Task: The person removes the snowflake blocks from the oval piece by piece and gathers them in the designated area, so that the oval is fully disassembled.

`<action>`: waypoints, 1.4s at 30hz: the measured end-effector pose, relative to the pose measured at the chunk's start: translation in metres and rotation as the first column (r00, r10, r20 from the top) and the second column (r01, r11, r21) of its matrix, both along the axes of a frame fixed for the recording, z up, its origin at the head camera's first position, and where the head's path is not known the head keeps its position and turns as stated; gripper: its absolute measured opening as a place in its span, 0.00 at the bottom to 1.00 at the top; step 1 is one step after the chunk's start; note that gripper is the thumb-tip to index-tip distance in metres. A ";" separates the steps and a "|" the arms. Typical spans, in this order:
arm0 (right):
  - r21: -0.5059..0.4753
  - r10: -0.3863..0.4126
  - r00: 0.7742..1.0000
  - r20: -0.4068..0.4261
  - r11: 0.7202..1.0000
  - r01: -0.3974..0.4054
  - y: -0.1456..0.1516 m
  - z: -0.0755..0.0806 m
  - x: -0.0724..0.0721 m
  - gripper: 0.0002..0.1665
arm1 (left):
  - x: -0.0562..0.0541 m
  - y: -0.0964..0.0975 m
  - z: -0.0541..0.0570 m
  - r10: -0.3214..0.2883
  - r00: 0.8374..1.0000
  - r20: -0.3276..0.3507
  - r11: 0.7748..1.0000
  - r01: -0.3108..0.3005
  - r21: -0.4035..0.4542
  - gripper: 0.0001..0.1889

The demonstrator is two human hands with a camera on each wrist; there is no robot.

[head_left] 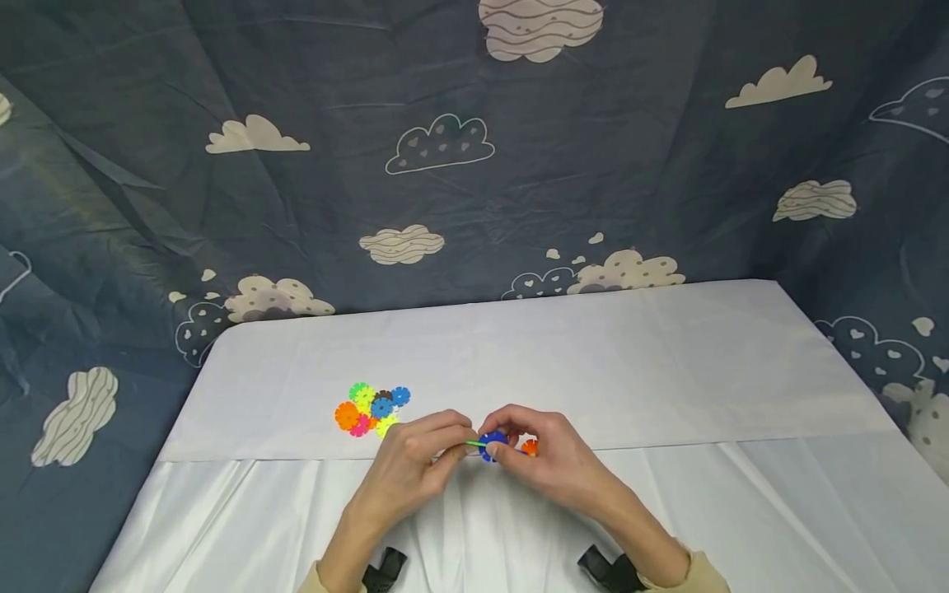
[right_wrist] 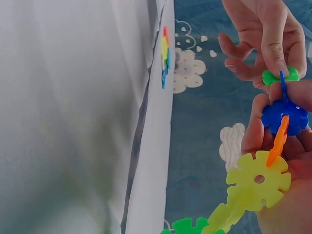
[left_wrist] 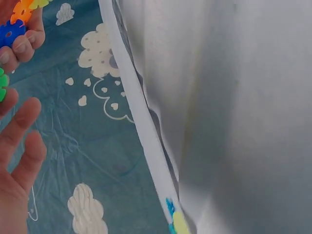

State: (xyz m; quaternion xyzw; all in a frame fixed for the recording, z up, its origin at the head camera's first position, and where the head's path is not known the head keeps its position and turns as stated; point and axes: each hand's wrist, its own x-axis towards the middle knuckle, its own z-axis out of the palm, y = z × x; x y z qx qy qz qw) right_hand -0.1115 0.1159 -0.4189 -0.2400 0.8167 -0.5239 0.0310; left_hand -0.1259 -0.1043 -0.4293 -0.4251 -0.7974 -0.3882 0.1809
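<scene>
Head view: the left hand (head_left: pixel 418 451) pinches a green disc (right_wrist: pixel 292 74), seen edge-on, long axis nine to three o'clock. The blue disc (head_left: pixel 487 439), clamped in the right hand (head_left: pixel 547 451), lies at its three o'clock, apparently touching; an orange disc (head_left: pixel 530 447) follows beyond.

In the right hand (head_left: pixel 547 453) we distinguish a chain of notched discs: blue disc (right_wrist: pixel 296 117), face-on; orange disc (right_wrist: pixel 278 144), edge-on; yellow disc (right_wrist: pixel 246 180), facing us; second yellow disc (right_wrist: pixel 226 209), tilted; lower green disc (right_wrist: pixel 187 226), cropped. The left hand (head_left: pixel 417 453) pinches another green disc (right_wrist: pixel 292 74) beside an edge-on blue piece (right_wrist: pixel 283 87).
</scene>
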 end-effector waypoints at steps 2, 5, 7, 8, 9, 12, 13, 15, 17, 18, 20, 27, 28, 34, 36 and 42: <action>-0.006 0.000 1.000 0.006 1.000 0.000 -0.001 0.001 0.000 0.11 | 0.000 0.000 -0.001 -0.015 1.000 0.025 1.000 0.014 0.028 0.05; -0.009 0.000 1.000 0.006 1.000 0.000 -0.001 0.000 0.000 0.10 | -0.001 -0.001 -0.002 -0.033 0.998 0.044 0.998 0.031 0.056 0.06; -0.011 -0.002 1.000 0.003 1.000 0.002 -0.002 0.000 -0.001 0.09 | -0.002 -0.001 -0.003 -0.036 0.999 0.037 0.997 0.034 0.063 0.06; -0.012 -0.001 1.000 -0.003 1.000 0.001 -0.002 0.000 -0.001 0.09 | -0.002 -0.001 -0.003 -0.037 0.999 0.033 0.997 0.035 0.065 0.07; -0.014 -0.002 1.000 -0.007 1.000 0.001 -0.002 0.000 -0.001 0.09 | -0.002 -0.001 -0.003 -0.035 0.999 0.031 0.997 0.033 0.065 0.07; -0.026 -0.004 1.000 -0.016 1.000 0.004 -0.002 0.000 -0.001 0.09 | -0.003 0.000 -0.002 -0.012 1.000 0.020 0.998 0.011 0.063 0.08; -0.031 -0.007 1.000 -0.016 0.999 0.007 -0.002 0.001 -0.001 0.09 | -0.002 0.001 -0.002 0.000 1.000 0.019 0.998 -0.001 0.064 0.08; -0.041 -0.017 1.000 -0.004 0.999 0.017 -0.002 0.002 -0.001 0.09 | -0.002 0.002 -0.001 0.030 0.999 0.029 0.997 -0.031 0.065 0.07; -0.048 -0.029 1.000 0.013 0.998 0.029 -0.002 0.002 -0.001 0.09 | -0.001 0.004 -0.001 0.057 0.998 0.037 0.996 -0.060 0.068 0.07; -0.051 -0.033 0.999 0.021 0.998 0.034 -0.002 0.003 -0.002 0.08 | -0.001 0.005 0.000 0.065 0.997 0.042 0.995 -0.068 0.071 0.07; -0.056 -0.036 0.999 0.037 0.998 0.038 -0.002 0.003 -0.002 0.08 | 0.000 0.006 0.000 0.074 0.996 0.051 0.995 -0.077 0.068 0.07; -0.034 0.017 0.999 0.048 0.999 -0.015 0.000 0.001 -0.001 0.08 | -0.001 0.000 -0.001 -0.002 0.997 0.079 0.999 0.000 0.033 0.08; -0.033 0.026 0.998 0.051 0.999 -0.024 0.000 0.001 -0.001 0.07 | -0.001 -0.001 -0.001 -0.017 0.997 0.077 0.999 0.015 0.030 0.08; -0.046 0.035 0.997 0.066 0.998 -0.032 -0.002 0.001 0.000 0.07 | -0.003 -0.005 -0.002 -0.045 0.997 0.069 0.999 0.043 0.028 0.06; -0.050 0.033 0.997 0.074 0.998 -0.029 -0.002 0.001 0.000 0.07 | -0.003 -0.005 -0.003 -0.037 0.995 0.088 0.999 0.035 0.030 0.06; -0.073 0.021 0.997 0.080 0.997 -0.015 -0.006 0.001 -0.002 0.08 | -0.004 -0.007 -0.003 -0.032 0.978 0.208 0.998 0.018 0.068 0.09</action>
